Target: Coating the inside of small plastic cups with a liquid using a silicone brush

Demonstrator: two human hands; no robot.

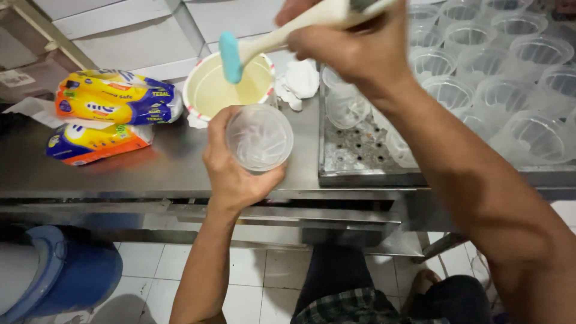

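Left hand point(231, 174) grips a clear round plastic cup point(259, 137); right hand point(354, 48) clamps a cream-handled, blue-tipped silicone brush point(231, 57). Brush could drip onto the steel surface point(168, 162).

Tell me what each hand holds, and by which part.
The left hand holds a clear plastic cup by its side wall. The right hand grips a brush by its cream handle, blue head over the bowl.
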